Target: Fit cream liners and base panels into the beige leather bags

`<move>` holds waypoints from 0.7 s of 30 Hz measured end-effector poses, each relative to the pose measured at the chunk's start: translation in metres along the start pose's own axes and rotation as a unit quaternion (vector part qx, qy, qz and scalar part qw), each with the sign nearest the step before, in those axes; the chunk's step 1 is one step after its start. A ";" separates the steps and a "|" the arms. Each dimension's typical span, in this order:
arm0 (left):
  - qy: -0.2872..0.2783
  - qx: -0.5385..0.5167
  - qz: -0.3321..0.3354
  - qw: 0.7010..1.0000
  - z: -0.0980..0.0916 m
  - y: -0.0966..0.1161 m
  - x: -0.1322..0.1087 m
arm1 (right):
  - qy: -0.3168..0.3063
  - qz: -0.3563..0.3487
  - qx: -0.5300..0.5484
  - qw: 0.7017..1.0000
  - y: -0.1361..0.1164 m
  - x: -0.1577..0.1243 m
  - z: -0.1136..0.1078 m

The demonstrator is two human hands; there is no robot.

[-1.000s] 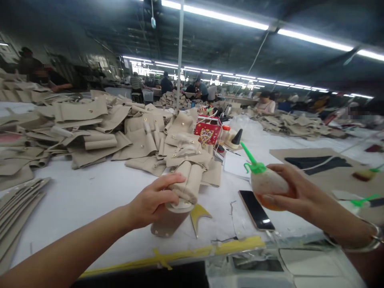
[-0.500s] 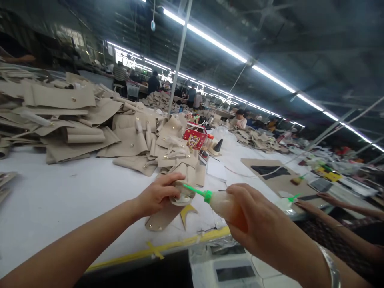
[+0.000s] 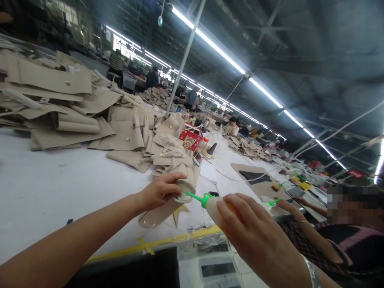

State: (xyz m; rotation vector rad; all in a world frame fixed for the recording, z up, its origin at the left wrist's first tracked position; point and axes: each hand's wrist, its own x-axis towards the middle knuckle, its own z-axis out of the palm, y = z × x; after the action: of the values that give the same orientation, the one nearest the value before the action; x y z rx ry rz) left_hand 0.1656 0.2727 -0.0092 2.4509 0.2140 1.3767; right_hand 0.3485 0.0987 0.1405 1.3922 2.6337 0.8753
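Note:
My left hand is closed on a beige leather piece, bending its end up into a curl between thumb and fingers. Gold-coloured studs show on the flat part that lies on the white table. In my right hand is a glue bottle of cloudy plastic with amber liquid in it. Its green nozzle points left, and the tip is at the curled end of the leather; whether it touches I cannot tell. Just beyond the left hand lie more beige leather pieces.
A large heap of beige pieces covers the table's far left. Behind my hands stands a red patterned box. Yellow tape runs along the near edge of the table. On the right, a co-worker's hands work beside another green-nozzled bottle.
The view has swung to the right, bringing the co-worker further into sight. My left hand still grips the leather piece, and the bottle's nozzle stays close to its curled end.

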 end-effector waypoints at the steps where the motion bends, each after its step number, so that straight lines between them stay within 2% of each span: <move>1: 0.001 -0.001 -0.002 1.000 0.000 0.000 0.000 | 0.008 -0.008 -0.007 1.000 0.000 0.001 0.001; 9: 0.004 -0.020 -0.017 1.000 0.003 -0.001 0.000 | 0.076 -0.141 -0.022 0.987 -0.001 0.005 0.000; 21: 0.008 -0.025 -0.017 0.999 0.008 0.000 0.004 | 0.091 -0.241 -0.074 0.963 0.002 0.009 0.012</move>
State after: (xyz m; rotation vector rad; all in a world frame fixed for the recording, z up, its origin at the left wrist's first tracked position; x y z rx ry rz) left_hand 0.1748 0.2719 -0.0098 2.3843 0.2210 1.3722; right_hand 0.3480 0.1117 0.1333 0.6142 2.7726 1.1350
